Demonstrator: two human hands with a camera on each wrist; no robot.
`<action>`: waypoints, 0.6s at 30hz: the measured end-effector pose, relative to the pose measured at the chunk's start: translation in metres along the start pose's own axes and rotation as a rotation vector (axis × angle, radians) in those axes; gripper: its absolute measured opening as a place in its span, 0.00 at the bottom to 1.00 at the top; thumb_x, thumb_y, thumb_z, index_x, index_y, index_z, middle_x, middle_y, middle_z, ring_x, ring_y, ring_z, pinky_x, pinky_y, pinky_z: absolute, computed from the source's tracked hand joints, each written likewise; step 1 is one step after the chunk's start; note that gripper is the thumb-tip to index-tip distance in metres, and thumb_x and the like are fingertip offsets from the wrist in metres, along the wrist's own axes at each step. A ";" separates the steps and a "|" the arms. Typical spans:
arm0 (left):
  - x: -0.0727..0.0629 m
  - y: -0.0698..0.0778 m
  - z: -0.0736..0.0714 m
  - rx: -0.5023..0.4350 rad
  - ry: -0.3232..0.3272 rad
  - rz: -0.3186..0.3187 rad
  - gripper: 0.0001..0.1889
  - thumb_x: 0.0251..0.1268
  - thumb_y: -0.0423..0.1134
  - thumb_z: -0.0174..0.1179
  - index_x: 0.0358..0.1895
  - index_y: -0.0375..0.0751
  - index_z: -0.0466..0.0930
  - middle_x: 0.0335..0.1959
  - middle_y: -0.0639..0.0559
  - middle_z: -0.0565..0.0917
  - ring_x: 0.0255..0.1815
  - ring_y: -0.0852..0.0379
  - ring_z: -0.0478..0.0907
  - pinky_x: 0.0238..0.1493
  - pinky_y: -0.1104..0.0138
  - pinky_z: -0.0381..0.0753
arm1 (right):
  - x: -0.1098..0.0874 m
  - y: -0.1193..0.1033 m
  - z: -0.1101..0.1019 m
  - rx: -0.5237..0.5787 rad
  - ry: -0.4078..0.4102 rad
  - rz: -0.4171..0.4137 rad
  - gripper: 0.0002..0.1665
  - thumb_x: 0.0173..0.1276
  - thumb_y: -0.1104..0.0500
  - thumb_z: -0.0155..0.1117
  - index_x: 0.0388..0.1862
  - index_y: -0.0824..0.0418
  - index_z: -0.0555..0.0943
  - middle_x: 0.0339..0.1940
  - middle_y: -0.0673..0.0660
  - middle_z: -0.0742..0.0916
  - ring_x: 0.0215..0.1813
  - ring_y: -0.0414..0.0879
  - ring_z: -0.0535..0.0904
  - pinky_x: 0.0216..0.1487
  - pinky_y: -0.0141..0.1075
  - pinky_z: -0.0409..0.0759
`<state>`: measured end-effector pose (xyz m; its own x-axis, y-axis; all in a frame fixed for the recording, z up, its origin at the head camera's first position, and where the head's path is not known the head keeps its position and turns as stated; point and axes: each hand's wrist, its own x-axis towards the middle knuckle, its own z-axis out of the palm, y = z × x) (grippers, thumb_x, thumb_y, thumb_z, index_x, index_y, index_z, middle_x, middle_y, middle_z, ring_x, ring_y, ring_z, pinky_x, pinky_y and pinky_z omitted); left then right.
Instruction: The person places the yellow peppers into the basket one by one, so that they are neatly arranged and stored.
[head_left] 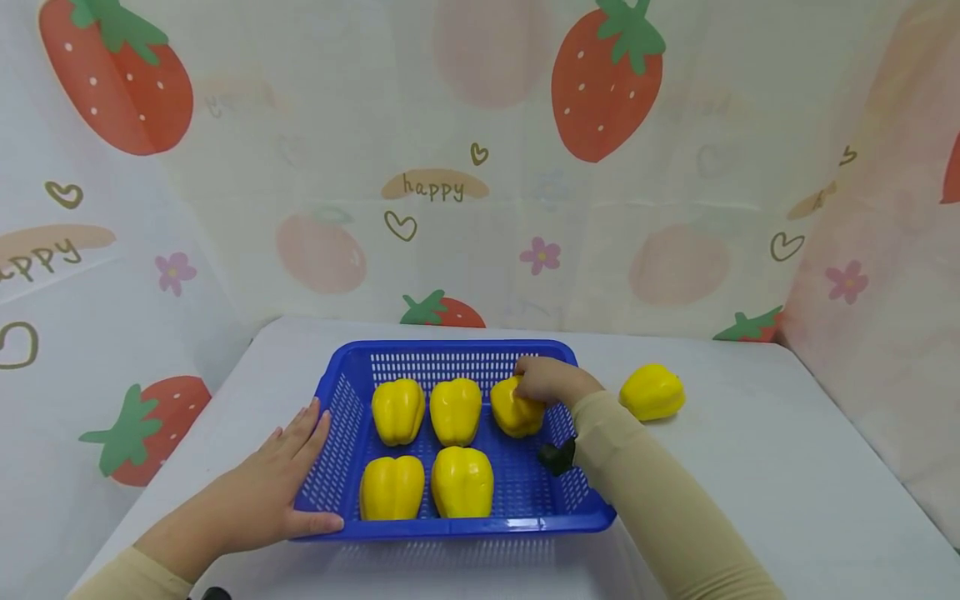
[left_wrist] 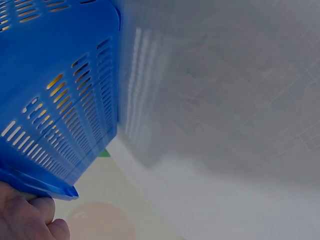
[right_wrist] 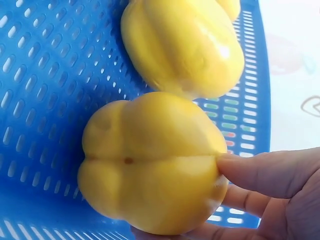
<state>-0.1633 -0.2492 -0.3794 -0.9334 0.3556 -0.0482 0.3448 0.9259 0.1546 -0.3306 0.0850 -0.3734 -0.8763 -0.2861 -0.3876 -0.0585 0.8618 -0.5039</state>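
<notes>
A blue slotted plastic basket (head_left: 517, 524) stands on the table with several yellow bell peppers inside. My right hand (head_left: 553, 380) reaches over its right side and grips a yellow bell pepper (head_left: 516, 410) in the back right part. In the right wrist view, the thumb and fingers hold this bell pepper (right_wrist: 155, 165) from one side, its lobed end facing the camera. Another bell pepper (right_wrist: 185, 50) lies close beside it. My left hand (head_left: 273, 475) rests on the basket's left rim, fingers extended. In the left wrist view, its fingers (left_wrist: 42, 212) touch the rim from outside.
To the right of the basket, one more yellow bell pepper (head_left: 652, 392) lies on the white table (head_left: 765, 467). Behind the table hangs a cloth (head_left: 525, 275) with strawberry prints, which also runs along both sides.
</notes>
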 end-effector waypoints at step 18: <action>0.000 0.001 0.000 -0.011 -0.009 -0.002 0.62 0.39 0.79 0.48 0.71 0.35 0.43 0.73 0.38 0.42 0.72 0.40 0.43 0.65 0.43 0.49 | -0.005 0.000 -0.005 -0.005 0.046 -0.019 0.18 0.59 0.57 0.65 0.45 0.64 0.74 0.36 0.57 0.80 0.36 0.48 0.77 0.39 0.38 0.81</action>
<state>-0.1632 -0.2487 -0.3792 -0.9330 0.3552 -0.0572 0.3420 0.9250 0.1658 -0.3284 0.0888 -0.3681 -0.8962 -0.2826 -0.3420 -0.0775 0.8587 -0.5066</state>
